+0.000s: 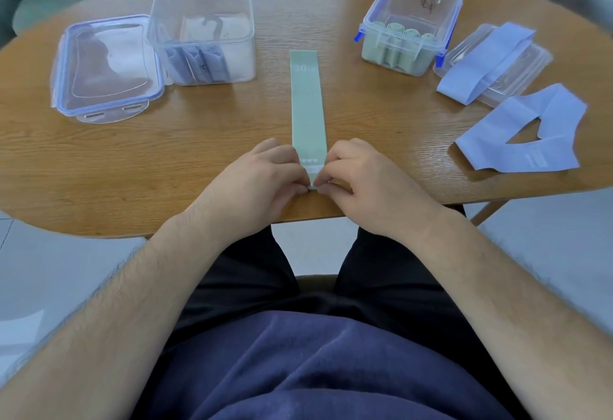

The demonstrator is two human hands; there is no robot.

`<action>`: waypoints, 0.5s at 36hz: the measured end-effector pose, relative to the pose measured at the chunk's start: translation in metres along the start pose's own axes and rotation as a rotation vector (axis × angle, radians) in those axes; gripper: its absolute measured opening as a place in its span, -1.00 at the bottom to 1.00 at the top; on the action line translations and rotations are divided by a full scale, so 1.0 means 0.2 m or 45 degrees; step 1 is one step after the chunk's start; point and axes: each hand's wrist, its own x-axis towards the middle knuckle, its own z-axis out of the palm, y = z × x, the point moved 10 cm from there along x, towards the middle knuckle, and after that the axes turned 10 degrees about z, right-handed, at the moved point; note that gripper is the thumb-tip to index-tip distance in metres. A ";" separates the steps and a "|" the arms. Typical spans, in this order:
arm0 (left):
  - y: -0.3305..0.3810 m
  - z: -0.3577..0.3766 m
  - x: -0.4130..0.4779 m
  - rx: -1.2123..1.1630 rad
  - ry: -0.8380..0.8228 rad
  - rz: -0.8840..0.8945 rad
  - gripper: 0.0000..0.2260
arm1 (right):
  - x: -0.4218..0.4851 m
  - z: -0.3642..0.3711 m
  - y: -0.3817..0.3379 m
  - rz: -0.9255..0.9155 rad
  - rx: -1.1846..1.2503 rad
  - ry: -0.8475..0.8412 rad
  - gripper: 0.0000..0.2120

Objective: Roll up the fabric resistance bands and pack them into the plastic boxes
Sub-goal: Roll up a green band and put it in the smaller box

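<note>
Wooden table [215, 141], seen from above: a green resistance band [306, 101] lies flat at its middle, near end pinched by the curled left grip [265, 174] and right grip [360, 177]; rolled green bands sit in the blue-clipped box [381, 51] beyond.

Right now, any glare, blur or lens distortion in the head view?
Head view: the wide-angle lens bows the table edge into a curve; pale glare sits on the clear lid at left; focus is soft overall, with print on the green band barely legible beyond "30"; light is even, shadows faint.
</note>
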 end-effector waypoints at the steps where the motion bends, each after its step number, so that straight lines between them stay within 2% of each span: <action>1: 0.00 0.00 0.00 0.002 0.002 -0.002 -0.90 | 0.00 0.00 0.00 0.002 0.007 0.002 -0.90; 5: 0.00 0.00 0.00 0.044 -0.008 -0.022 -0.81 | 0.01 0.02 0.00 -0.005 -0.003 -0.019 -0.87; 18: 0.00 0.00 0.01 0.164 0.077 -0.058 -0.85 | 0.02 0.02 0.03 0.053 0.022 0.077 -0.87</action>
